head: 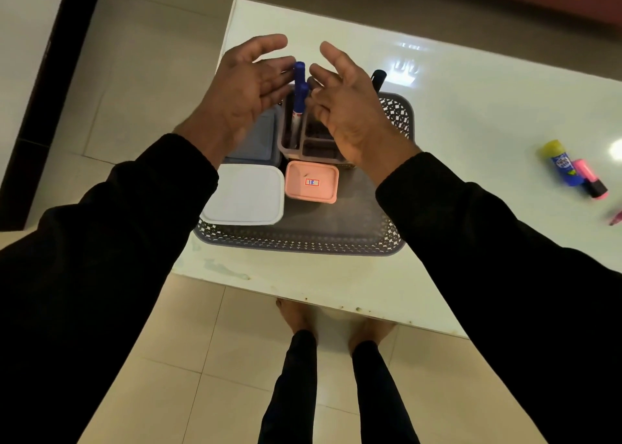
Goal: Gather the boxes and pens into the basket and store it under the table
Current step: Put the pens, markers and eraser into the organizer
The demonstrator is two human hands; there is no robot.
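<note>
A grey perforated basket (303,241) sits on the white table (488,113) near its left front corner. Inside lie a white lidded box (245,194), a small pink box (311,181) with a label, a blue-grey box (255,140) partly under my left wrist, and a pen holder (303,140) with two blue markers (299,97) standing in it. A black marker (378,76) sticks up behind my right hand. My left hand (245,90) and right hand (350,107) hover open above the holder, palms facing each other, touching nothing.
On the table at the right lie a blue glue stick with a yellow cap (560,162), a pink highlighter (590,177) and the tip of another pink pen (616,218) at the frame edge. Tiled floor and my bare feet (296,315) show below the table's front edge.
</note>
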